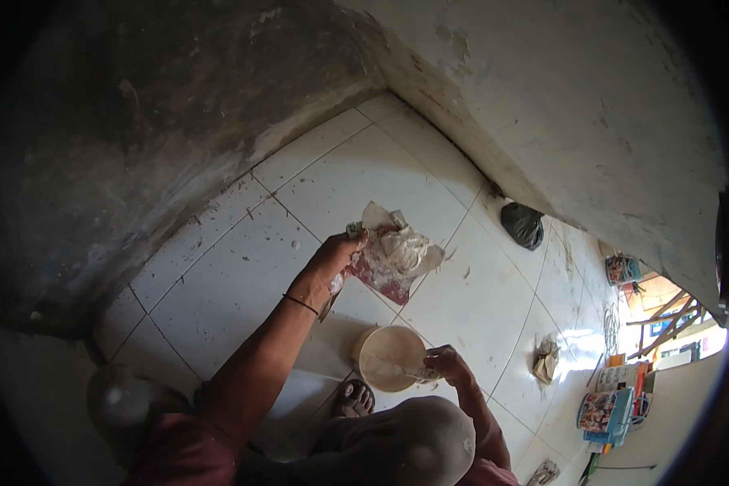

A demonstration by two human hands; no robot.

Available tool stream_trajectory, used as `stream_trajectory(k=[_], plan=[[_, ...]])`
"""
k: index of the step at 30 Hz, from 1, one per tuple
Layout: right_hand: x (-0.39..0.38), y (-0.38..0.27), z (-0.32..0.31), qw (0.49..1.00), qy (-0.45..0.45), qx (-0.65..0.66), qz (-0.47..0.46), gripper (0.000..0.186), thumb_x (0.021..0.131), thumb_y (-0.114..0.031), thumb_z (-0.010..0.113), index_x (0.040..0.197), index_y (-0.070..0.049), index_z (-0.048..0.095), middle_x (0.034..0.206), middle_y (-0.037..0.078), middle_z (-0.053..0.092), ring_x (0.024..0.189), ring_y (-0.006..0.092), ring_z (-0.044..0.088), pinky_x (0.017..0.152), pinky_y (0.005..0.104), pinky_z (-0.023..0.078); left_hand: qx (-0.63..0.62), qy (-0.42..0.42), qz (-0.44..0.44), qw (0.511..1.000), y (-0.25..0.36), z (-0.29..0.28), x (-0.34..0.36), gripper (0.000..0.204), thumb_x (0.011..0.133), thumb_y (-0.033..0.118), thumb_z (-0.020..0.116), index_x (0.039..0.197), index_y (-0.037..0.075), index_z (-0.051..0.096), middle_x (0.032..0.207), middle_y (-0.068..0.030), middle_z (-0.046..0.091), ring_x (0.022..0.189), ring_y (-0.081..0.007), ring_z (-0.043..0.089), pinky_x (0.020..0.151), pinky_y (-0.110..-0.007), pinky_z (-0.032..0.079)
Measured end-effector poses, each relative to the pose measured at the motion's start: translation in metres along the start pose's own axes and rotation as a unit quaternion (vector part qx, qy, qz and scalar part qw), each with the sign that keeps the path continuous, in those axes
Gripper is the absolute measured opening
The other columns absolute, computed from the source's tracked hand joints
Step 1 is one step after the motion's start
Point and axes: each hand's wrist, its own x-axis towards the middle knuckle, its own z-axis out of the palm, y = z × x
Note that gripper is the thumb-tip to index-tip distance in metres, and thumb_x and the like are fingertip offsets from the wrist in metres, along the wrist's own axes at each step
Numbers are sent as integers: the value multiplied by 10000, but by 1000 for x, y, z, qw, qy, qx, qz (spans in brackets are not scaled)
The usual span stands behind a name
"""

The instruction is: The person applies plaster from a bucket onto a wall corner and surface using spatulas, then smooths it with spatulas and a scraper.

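Note:
My left hand (332,261) is closed on the edge of a reddish, flat sheet (381,285) smeared with white. A wet, whitish lump of putty (405,247) lies heaped on that sheet, held above the tiles. A thin strip hangs below the same hand; what it is I cannot make out. At a round cream tub (360,350) on the floor, my right hand (449,364) is closed around a pale, smeared scraper-like tool (413,372), whose far end reaches inside over the tub's whitish contents. The tool's exact shape is unclear.
Stained walls (494,97) meet in a corner ahead of the white tiled floor (235,267), which has scattered crumbs. A black plastic bag (522,225) sits by the right wall. Further right are a crumpled paper bag (545,364), stacked containers (607,411) and a printed bucket (622,270).

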Motion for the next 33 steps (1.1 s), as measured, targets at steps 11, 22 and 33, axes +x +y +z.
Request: stream_trajectory(k=[11, 22, 33], plan=[[-56, 59, -128, 762, 413, -498, -17, 348, 930, -334, 698, 1085, -24, 737, 983, 151, 735, 920, 256, 699, 827, 407, 557, -57, -43, 79, 994, 7, 2, 1, 422, 1047, 209, 543, 1388, -40, 530, 1330, -154, 637, 1205, -264, 652, 1015, -411, 562], [19, -238, 82, 747, -60, 614, -249, 448, 1043, -400, 562, 1370, -93, 551, 1442, 128, 558, 1370, 348, 484, 1188, 579, 311, -113, -16, 108, 988, -27, 46, -1, 491, 1027, 300, 612, 1437, 57, 496, 1267, -84, 661, 1105, -221, 690, 883, -371, 613], [20, -267, 107, 692, -125, 675, -224, 368, 1047, -361, 530, 1317, -113, 563, 1382, 164, 600, 1249, 424, 563, 971, 656, 441, 54, 247, 224, 941, 4, 20, -20, 356, 1058, 346, 589, 1212, 27, 631, 1027, -77, 680, 861, -140, 666, 696, -288, 565]])
